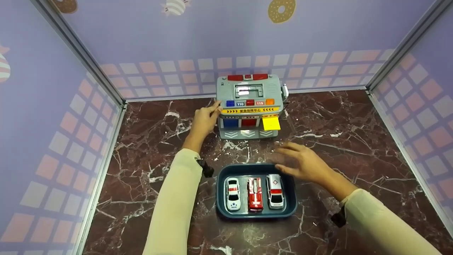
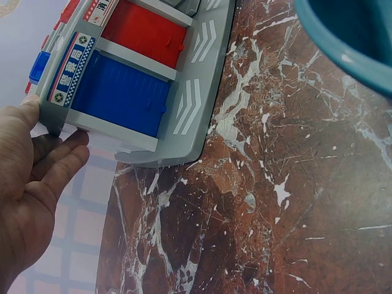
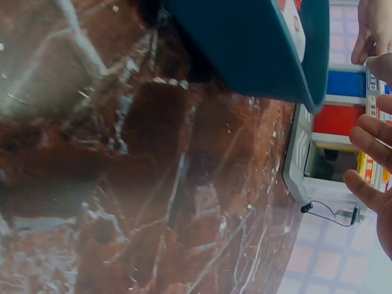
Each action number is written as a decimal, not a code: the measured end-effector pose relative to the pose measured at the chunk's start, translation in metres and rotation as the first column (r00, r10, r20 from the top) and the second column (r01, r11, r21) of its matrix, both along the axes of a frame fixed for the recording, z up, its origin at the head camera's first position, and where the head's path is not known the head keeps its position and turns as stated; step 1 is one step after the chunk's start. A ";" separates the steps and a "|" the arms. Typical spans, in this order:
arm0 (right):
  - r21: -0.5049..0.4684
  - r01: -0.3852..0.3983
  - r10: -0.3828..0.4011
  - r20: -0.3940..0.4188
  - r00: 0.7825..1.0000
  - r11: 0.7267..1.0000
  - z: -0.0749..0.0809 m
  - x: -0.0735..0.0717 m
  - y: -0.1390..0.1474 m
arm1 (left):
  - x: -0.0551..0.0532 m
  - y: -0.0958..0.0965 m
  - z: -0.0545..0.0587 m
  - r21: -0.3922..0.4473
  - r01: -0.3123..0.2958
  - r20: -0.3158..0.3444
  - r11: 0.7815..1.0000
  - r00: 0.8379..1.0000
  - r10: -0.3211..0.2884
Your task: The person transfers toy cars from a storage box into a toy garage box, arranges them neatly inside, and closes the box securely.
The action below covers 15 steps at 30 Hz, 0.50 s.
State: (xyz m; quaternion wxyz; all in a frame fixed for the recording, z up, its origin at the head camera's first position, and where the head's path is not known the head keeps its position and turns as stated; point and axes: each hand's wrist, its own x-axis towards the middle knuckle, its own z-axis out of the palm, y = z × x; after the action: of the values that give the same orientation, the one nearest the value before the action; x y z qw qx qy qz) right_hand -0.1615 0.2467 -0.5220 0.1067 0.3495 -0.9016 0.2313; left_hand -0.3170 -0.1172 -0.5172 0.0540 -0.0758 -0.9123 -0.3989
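Note:
A grey toy emergency station (image 1: 226, 94) stands against the back wall, its yellow door (image 1: 271, 124) raised outward. The blue door (image 2: 122, 92) and red door (image 2: 147, 33) are down. At the station's left side, my left hand (image 1: 204, 122) holds the roof corner between thumb and fingers. My right hand (image 1: 307, 164), slightly blurred, hovers with spread fingers above the right rim of a dark teal tray (image 1: 256, 215), holding nothing. Inside the tray lie a white police car (image 1: 233, 198), a red fire truck (image 1: 255, 198) and a white ambulance (image 1: 275, 191) side by side.
Dark red marbled tabletop (image 1: 148, 198) surrounds the tray and station. Purple patterned panels (image 1: 141, 39) enclose the back and both sides. From the station's right side hangs a thin dark hose (image 3: 331, 211).

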 end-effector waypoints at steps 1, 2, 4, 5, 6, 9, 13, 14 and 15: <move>0.003 -0.001 0.001 -0.002 1.000 1.000 -0.001 0.003 0.000 | 0.000 0.000 0.001 0.000 -0.001 0.001 1.000 1.000 0.001; 0.005 -0.004 0.004 -0.001 1.000 1.000 -0.002 0.005 0.000 | 0.000 0.000 0.001 -0.001 0.000 0.001 1.000 1.000 0.000; 0.012 -0.016 0.016 0.001 1.000 1.000 -0.003 0.010 0.000 | 0.000 0.001 0.001 -0.002 0.001 0.002 1.000 1.000 -0.001; 0.013 -0.026 0.026 -0.001 1.000 1.000 -0.004 0.013 0.000 | 0.000 0.001 0.001 -0.002 0.001 0.004 1.000 1.000 -0.001; 0.016 -0.033 0.034 -0.009 0.999 0.999 -0.005 0.015 -0.001 | 0.000 0.001 0.001 0.001 0.001 0.007 1.000 1.000 -0.001; 0.016 -0.065 0.066 -0.040 0.997 0.998 -0.008 0.020 -0.002 | 0.000 0.000 0.000 -0.001 0.001 0.008 1.000 1.000 -0.001; 0.010 -0.114 0.114 -0.106 0.988 0.993 -0.015 0.025 -0.003 | -0.001 0.000 -0.001 -0.003 -0.001 0.010 1.000 1.000 0.001; 0.013 -0.122 0.123 -0.117 0.985 0.992 -0.017 0.026 -0.003 | -0.001 0.000 0.000 -0.004 -0.002 0.010 1.000 1.000 0.002; 0.017 -0.130 0.131 -0.124 0.984 0.991 -0.018 0.027 -0.004 | -0.001 0.000 0.000 -0.008 -0.004 0.010 1.000 1.000 0.004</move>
State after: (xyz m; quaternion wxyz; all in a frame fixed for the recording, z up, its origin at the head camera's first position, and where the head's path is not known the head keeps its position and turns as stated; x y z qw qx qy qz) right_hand -0.1341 0.2430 -0.5399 0.1463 0.4220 -0.8693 0.2117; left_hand -0.3176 -0.1176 -0.5176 0.0501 -0.0720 -0.9143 -0.3954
